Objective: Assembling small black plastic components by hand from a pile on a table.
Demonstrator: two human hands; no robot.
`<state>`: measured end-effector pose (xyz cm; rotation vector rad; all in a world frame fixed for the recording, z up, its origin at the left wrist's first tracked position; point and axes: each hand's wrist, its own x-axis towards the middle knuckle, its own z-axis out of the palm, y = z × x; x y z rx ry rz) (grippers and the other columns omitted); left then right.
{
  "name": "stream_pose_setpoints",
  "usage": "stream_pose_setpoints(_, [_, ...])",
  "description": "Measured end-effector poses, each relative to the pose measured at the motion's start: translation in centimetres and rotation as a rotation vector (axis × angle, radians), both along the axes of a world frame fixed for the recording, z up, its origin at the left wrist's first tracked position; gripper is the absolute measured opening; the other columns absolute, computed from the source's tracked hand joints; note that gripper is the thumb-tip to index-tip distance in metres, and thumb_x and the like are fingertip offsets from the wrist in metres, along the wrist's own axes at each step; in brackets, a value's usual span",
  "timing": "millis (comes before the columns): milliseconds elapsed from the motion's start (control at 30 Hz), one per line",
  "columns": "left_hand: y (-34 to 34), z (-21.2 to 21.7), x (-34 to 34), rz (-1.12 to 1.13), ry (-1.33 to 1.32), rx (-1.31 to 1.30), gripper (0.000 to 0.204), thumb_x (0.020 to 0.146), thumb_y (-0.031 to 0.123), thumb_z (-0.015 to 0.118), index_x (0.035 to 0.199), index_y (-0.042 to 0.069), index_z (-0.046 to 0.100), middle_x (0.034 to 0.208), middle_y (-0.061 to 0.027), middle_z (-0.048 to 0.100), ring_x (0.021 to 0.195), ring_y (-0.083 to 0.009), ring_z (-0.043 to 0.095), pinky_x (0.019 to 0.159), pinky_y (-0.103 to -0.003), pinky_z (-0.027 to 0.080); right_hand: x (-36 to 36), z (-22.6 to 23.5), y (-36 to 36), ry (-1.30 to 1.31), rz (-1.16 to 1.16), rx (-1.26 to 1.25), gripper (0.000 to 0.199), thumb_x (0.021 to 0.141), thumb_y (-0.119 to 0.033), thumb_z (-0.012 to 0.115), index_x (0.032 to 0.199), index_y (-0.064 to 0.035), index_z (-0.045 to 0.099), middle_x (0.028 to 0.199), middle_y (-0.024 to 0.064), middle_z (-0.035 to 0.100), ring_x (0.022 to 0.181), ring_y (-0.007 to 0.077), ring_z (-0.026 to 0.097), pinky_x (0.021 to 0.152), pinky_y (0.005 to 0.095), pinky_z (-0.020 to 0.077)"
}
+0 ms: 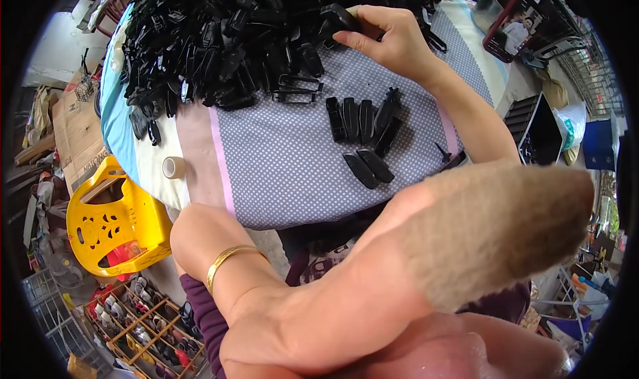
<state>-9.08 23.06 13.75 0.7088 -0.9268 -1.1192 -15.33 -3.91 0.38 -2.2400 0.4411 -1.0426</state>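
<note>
My right hand [389, 36] reaches over the table to the edge of a large heap of black plastic parts [219, 43]. Its thumb and forefinger close on one long, rounded black plastic part [339, 18]. Several similar black pieces [365, 119] lie side by side on the dotted cloth below that hand, two of them nearer to me. My left hand [326, 312] is raised very close to the camera and looks huge. One finger, wrapped in beige tape [492, 236], stretches to the right; nothing shows in this hand. A gold bangle [223, 262] circles the left wrist.
A patterned cloth [273, 166] covers the table. A beige tape roll [174, 167] stands near its left edge. At the far right a screen [522, 29] leans beside a metal pot [491, 7]. A yellow chair [120, 219], a shoe rack [143, 329] and a black crate [536, 126] surround the table.
</note>
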Motion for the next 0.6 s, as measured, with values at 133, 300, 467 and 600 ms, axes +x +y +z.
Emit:
stream_pose_setpoints(133, [0.7, 0.3, 0.0, -0.027, 0.026, -0.005, 0.060, 0.095, 0.043, 0.034, 0.143, 0.010, 0.017, 0.137, -0.0304, 0.028, 0.127, -0.0366, 0.035, 0.100, -0.061, 0.029, -1.1, 0.7, 0.0, 0.067, 0.108, -0.116, 0.021, 0.074, -0.010, 0.072, 0.092, -0.0021, 0.066, 0.068, 0.0021, 0.060, 0.057, 0.0067, 0.053, 0.052, 0.0202, 0.0435])
stream_pose_setpoints(300, [-0.3, -0.5, 5.0, -0.016, 0.125, -0.109, 0.069, 0.091, 0.054, 0.034, 0.146, 0.023, 0.005, 0.151, -0.0081, 0.011, 0.135, -0.0303, 0.022, 0.109, -0.056, 0.014, -1.8, 1.3, 0.8, 0.390, 0.507, -0.047, 0.024, 0.064, -0.012, 0.065, 0.085, -0.0003, 0.064, 0.071, 0.0067, 0.058, 0.058, 0.0162, 0.054, 0.052, 0.0262, 0.0458])
stream_pose_setpoints(467, [-6.7, -4.2, 9.2, -0.023, -0.187, 0.005, 0.061, 0.092, 0.039, 0.045, 0.137, 0.001, 0.030, 0.137, -0.0229, 0.034, 0.119, -0.0266, 0.044, 0.100, -0.043, 0.035, -1.4, 1.8, 1.2, 0.604, 0.770, 0.133, 0.038, 0.070, -0.032, 0.075, 0.089, -0.0007, 0.066, 0.071, 0.0060, 0.059, 0.059, 0.0149, 0.054, 0.053, 0.0251, 0.0435])
stream_pose_setpoints(600, [-12.2, -7.2, 10.1, 0.244, -1.459, -0.034, 0.030, 0.080, 0.005, 0.058, 0.110, 0.004, 0.059, 0.117, -0.0142, 0.052, 0.104, -0.0306, 0.049, 0.088, -0.032, 0.042, -0.9, 0.8, 0.1, 0.305, 0.252, 0.075, 0.027, 0.078, -0.027, 0.070, 0.087, -0.0022, 0.067, 0.074, 0.0064, 0.063, 0.064, 0.0157, 0.060, 0.056, 0.0274, 0.0464])
